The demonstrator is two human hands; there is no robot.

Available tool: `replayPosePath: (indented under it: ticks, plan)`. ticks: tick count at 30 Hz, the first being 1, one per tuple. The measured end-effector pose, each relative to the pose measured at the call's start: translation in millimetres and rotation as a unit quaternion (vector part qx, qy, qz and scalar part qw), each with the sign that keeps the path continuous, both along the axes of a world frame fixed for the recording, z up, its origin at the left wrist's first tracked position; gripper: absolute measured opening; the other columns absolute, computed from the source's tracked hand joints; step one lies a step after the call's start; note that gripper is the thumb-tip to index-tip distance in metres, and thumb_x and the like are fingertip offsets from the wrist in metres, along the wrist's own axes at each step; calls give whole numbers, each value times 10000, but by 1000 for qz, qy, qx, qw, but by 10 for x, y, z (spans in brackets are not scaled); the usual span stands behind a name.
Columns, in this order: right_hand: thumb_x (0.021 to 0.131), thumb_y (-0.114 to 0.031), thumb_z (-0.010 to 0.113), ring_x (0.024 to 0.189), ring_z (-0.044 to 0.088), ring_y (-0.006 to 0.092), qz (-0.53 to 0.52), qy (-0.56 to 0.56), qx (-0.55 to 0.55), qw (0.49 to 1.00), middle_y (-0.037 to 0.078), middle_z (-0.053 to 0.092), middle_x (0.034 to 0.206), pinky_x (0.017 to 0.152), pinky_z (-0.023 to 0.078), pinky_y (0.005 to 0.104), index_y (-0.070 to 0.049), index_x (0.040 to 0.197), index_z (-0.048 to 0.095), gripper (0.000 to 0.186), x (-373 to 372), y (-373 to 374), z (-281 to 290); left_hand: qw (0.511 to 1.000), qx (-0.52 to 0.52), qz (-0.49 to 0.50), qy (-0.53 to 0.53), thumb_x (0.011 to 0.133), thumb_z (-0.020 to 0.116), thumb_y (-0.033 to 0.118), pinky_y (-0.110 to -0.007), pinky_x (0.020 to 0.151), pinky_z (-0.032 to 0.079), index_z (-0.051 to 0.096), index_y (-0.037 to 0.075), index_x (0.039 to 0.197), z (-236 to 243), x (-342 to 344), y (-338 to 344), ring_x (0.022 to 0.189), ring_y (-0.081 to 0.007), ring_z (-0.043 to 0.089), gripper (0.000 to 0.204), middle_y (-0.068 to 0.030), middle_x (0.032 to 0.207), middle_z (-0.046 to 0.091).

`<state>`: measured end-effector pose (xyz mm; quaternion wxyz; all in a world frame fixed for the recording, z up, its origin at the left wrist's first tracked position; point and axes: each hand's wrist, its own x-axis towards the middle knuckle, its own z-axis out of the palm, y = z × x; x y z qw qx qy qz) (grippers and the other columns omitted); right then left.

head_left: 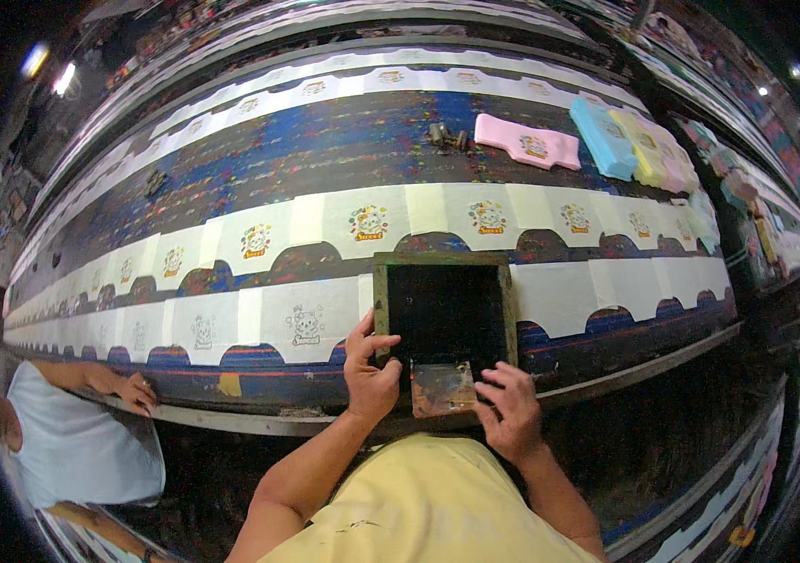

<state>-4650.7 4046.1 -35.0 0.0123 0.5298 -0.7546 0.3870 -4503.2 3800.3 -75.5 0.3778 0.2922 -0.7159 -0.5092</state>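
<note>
L hand (373,371) has the L rail of a screen-printing frame (444,308) near its lower corner, thumb and index closed on the wood. Frame — squarish, dark mesh — lies at the table's near side, right in front of the wearer, over the near row of white fabric panels (305,324). R hand (510,408) is at the R edge of an ink-smeared brown plate (442,388) at the frame's near end; fingers bent and loosely apart, can't tell if they grip it.

Near-row panels L of the frame carry outline animal prints; next row back (372,223) has the same type of motif in colour. Farther back on the ink-spattered table (231,136): a pink fabric stack (526,141), w/ blue stack (603,141) and yellow stack (639,148) to its R, plus a small dark object (447,138) just L of the pink. Co-worker in lt. blue top (81,441) at far L, one hand (139,394) by the table edge.
</note>
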Motion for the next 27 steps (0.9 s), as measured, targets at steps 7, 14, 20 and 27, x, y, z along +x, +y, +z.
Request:
replayPosePath:
  ticks: [7,14,20,27]
  plan:
    - [955,-188,795,1315,680,377,121,122,44,984,145,716,1336,1105,549,531,-85,1299,787,359,-20,-322,157,1000,10,-4,0,802,690,-60,-472,1288,417,809,45,1146,-30,-52,-11,1562,-425,551,379,-286,1678,574]
    - [930,-131,716,1057,706,320,170,182,140,958,128,747,1151,923,559,480,-23,1282,794,376,-48,-694,510,999,-8,12,-41,860,705,-49,-458,1278,432,809,35,1203,-104,-48,-31,1532,-401,583,368,-270,1677,587]
    - [888,-80,753,1269,705,321,281,181,157,930,54,810,1161,1099,538,510,-96,1124,849,255,-703,-1100,943,993,114,-5,-18,969,714,-41,-425,1199,531,790,34,1307,-33,-16,-171,1474,-333,635,355,-233,1642,613]
    - [811,-11,802,1433,649,317,372,194,117,900,23,811,1244,1240,486,527,-151,1037,877,277,-914,-1838,881,994,99,-21,-38,930,761,-68,-394,1155,580,760,69,1367,111,-8,-284,1416,-287,677,458,-170,1562,653]
